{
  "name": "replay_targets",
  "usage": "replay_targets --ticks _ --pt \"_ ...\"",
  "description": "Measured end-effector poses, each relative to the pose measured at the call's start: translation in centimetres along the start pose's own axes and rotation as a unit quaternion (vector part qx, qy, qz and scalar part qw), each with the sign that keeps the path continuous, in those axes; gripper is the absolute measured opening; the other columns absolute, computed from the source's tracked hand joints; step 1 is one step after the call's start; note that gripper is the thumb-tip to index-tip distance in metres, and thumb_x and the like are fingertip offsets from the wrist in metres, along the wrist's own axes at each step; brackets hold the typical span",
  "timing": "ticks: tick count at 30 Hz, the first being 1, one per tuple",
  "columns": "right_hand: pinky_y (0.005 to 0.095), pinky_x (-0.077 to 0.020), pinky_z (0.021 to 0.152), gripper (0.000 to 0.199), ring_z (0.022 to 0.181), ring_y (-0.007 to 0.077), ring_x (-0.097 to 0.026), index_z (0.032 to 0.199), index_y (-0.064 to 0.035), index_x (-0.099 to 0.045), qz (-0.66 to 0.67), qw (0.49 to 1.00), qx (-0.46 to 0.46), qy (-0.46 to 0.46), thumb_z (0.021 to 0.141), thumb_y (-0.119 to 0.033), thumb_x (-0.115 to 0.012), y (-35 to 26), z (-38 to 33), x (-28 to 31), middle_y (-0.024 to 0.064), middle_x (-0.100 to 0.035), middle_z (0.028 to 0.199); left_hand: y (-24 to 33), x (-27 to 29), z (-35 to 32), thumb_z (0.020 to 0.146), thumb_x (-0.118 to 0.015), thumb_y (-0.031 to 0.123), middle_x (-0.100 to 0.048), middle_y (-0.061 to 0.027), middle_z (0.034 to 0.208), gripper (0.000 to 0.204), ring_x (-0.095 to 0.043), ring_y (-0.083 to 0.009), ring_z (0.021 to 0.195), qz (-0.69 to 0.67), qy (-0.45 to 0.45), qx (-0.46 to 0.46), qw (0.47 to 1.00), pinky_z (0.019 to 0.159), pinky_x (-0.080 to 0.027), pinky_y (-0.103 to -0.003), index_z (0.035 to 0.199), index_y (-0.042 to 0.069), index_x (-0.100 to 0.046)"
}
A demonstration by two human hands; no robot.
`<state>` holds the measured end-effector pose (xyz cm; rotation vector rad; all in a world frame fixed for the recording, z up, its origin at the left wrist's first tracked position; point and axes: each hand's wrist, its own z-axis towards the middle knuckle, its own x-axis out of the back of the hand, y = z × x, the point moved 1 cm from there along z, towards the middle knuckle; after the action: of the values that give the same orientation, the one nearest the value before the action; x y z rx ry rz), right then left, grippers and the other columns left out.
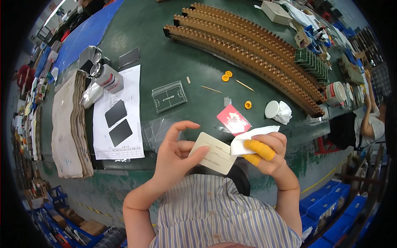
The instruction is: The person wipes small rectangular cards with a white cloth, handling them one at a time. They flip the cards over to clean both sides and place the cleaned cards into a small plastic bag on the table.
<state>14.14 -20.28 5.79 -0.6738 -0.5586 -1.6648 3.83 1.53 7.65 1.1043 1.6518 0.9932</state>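
My left hand (169, 159) pinches a cream card (214, 161) with printed lines, its thumb lying on the card's face. Yellow finger cots cover some fingers of my right hand (273, 159), which grips a folded white cloth (240, 145). The cloth touches the card's right edge. Just beyond it lies a red card (232, 119) with a white figure. Clear plastic sleeves (157, 132) lie beyond my left hand. Farther off is a stack of green cards (168, 98) with white field lines.
Long notched wooden racks (231, 45) cross the far right, with green cards (310, 62) standing in one end. Loose yellow finger cots (248, 105), thin wooden sticks (245, 85) and a crumpled white cloth (284, 113) lie nearer. Left are metal bottles (111, 80), black cards (120, 133) and a paper sheet (118, 153).
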Motion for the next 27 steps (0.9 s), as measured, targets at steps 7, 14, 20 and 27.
replay_targets --ticks 7,14,20,27 --pt "0.0321 -0.0435 0.073 0.019 0.093 0.0196 -0.056 0.071 -0.0103 -0.066 -0.023 0.999 -0.024 0.000 0.055 -0.012 -0.076 0.3 -1.3 0.4 0.0023 -0.063 0.095 -0.5 0.2 0.1 0.082 -0.064 -0.001 -0.068 -0.0134 0.086 0.044 -0.065 -0.0130 0.077 -0.036 0.045 -0.020 0.998 0.068 -0.051 -0.023 0.120 0.002 -0.042" --pt "0.0317 -0.0457 0.075 0.024 0.089 0.0226 -0.055 0.085 -0.0073 -0.068 0.131 0.966 -0.218 0.043 0.063 0.001 -0.072 0.9 -2.2 -0.4 0.0068 -0.057 0.095 -0.5 0.2 0.3 0.081 -0.064 -0.002 -0.068 -0.0111 0.091 0.038 -0.065 -0.0126 0.081 -0.028 0.049 -0.007 0.998 0.071 -0.053 -0.024 0.115 -0.001 -0.048" --pt "0.0256 -0.0464 0.079 0.025 0.092 0.0136 -0.056 0.103 -0.0042 -0.063 0.476 0.695 -0.526 0.121 0.079 0.004 -0.065 0.9 -3.8 -1.5 0.0046 -0.056 0.107 -0.6 0.3 0.9 0.081 -0.064 -0.001 -0.065 -0.0091 0.096 0.037 -0.064 -0.0139 0.088 -0.047 -0.003 0.033 0.998 0.077 -0.052 -0.025 0.115 0.000 -0.048" --pt "0.0252 -0.0468 0.081 0.030 0.095 0.0095 -0.057 0.111 -0.0038 -0.059 0.574 0.580 -0.568 0.107 0.083 -0.005 -0.066 0.8 -4.0 -2.0 0.0021 -0.060 0.104 -0.5 -0.1 1.4 0.080 -0.065 -0.001 -0.063 -0.0066 0.097 0.036 -0.064 -0.0117 0.081 -0.051 0.018 0.040 0.998 0.072 -0.054 -0.024 0.113 0.000 -0.050"
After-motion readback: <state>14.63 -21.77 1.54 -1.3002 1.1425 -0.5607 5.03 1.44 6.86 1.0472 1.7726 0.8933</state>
